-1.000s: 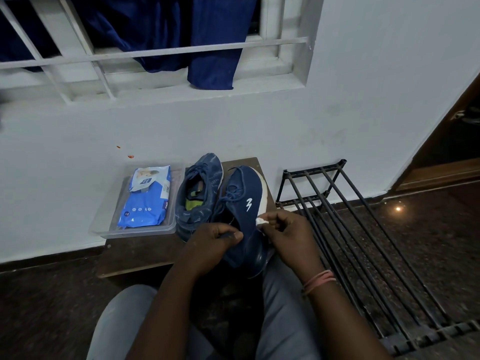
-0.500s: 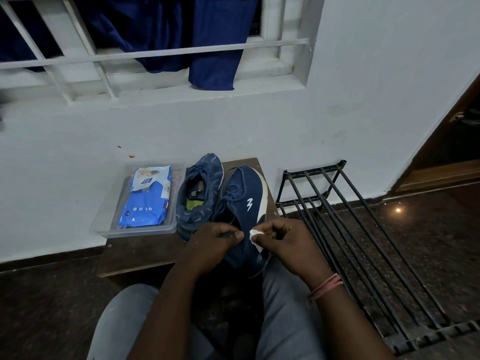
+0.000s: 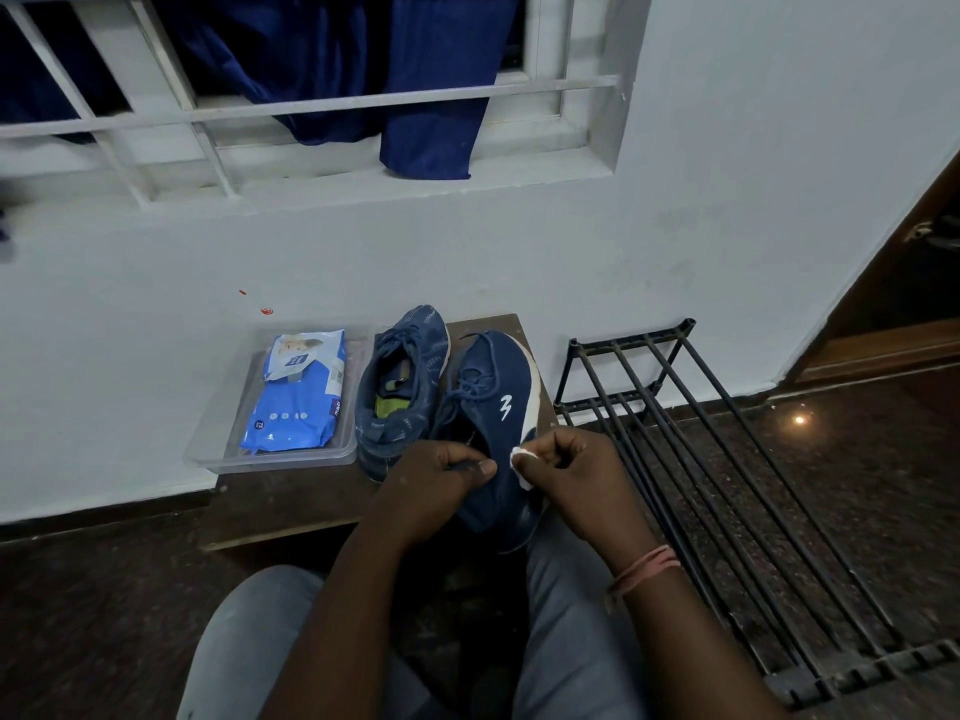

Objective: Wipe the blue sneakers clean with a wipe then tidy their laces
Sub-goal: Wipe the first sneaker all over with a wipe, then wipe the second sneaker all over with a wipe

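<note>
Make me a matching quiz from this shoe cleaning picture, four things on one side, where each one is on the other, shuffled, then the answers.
Things:
1. white wipe
2. wipes packet
3. logo sneaker
4. metal rack

Places:
A. in the clear tray
B. on the floor by the wall
C. pinched in the right hand
D. gripped at its collar by the left hand

Pairs: 1-C, 2-A, 3-D, 4-B
</note>
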